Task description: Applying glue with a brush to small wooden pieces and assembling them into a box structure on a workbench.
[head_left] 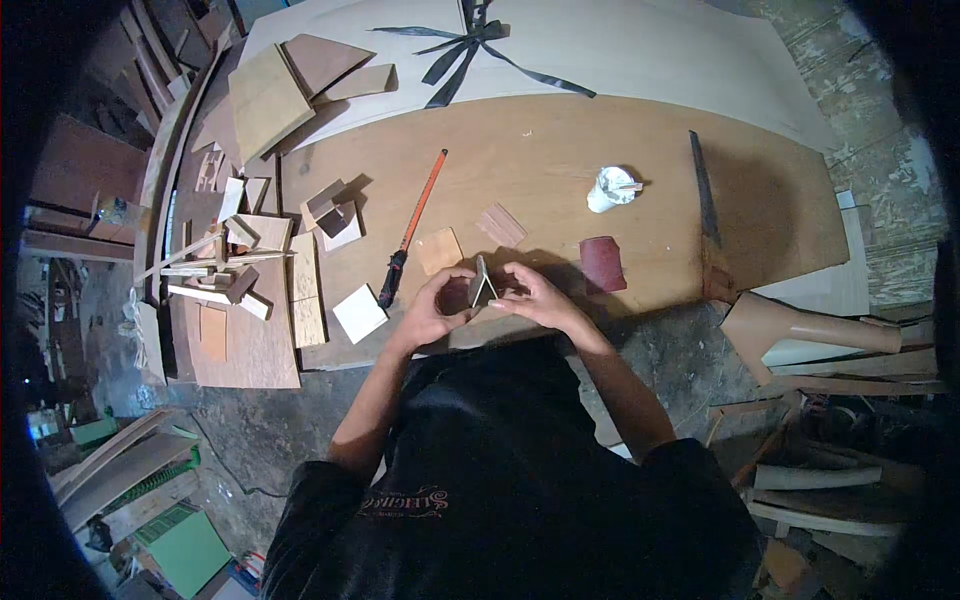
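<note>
Near the front edge of the table, my two hands hold a small piece of thin wood panels (482, 284) that meet at an angle, like a little tent. My left hand (433, 308) pinches its left side, fingers curled round it. On the other side, the fingertips and thumb of my right hand (540, 300) close on it. Beyond my hands lie a light square wood tile (439, 250) and a reddish-brown one (501, 226). A white tile (360, 313) rests by my left hand, and a dark red sheet (602, 265), perhaps sandpaper, by my right.
An orange rod-like tool with a black handle (396, 272) lies left of centre. A white cup (611, 188) with a stick stands at right, beside a handsaw (708, 215). Wood scraps (235, 245) pile at left; black ribbon strips (468, 45) lie on the far white sheet.
</note>
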`<state>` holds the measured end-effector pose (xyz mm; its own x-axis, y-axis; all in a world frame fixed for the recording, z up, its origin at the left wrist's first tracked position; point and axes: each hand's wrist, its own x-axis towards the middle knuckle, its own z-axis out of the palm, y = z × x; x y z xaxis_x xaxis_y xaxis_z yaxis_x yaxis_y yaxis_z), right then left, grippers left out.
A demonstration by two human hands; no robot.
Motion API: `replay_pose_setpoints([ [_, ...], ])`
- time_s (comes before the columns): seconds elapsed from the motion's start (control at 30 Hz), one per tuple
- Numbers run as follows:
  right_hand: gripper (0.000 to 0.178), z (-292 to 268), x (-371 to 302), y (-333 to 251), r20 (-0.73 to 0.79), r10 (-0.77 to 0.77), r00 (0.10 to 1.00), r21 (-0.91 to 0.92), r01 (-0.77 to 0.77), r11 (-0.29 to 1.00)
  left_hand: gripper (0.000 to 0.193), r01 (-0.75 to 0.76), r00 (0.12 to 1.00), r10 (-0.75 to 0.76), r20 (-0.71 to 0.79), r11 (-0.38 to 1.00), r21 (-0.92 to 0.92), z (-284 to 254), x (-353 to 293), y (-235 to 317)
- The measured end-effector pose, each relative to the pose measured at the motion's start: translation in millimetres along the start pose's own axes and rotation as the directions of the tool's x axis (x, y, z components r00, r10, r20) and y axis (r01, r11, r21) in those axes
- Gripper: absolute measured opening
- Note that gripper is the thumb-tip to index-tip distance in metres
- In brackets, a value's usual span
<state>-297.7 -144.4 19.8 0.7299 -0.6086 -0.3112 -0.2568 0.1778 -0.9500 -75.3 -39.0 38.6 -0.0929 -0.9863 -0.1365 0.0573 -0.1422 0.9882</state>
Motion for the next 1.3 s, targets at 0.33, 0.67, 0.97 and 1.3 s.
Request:
replay_pose_setpoints([
  [0.33, 0.057, -7.2, 18.7, -18.3, 0.081, -0.226, 0.971, -0.047, 0.231, 0.972, 0.055, -0.036, 0.999, 0.038, -0.019, 0.998, 0.058, -2.8, 11.0, 12.4],
  [0.67, 0.060, -30.5, 72.8, -63.1, 0.136, -0.191, 0.972, -0.224, 0.218, 0.950, 0.054, -0.123, 0.989, 0.135, -0.052, 0.974, 0.188, -49.6, 57.9, 38.2],
  [0.97, 0.059, -57.3, 191.4, -92.6, 0.127, -0.434, 0.892, -0.382, 0.448, 0.808, 0.056, -0.258, 0.947, 0.317, -0.056, 0.854, 0.452, -128.7, 148.3, 58.7],
  [1.3, 0.056, -84.4, 287.4, -87.9, 0.093, -0.518, 0.851, -0.380, 0.511, 0.771, 0.054, -0.209, 0.941, 0.309, -0.137, 0.849, 0.485, -171.1, 224.6, 32.4],
])
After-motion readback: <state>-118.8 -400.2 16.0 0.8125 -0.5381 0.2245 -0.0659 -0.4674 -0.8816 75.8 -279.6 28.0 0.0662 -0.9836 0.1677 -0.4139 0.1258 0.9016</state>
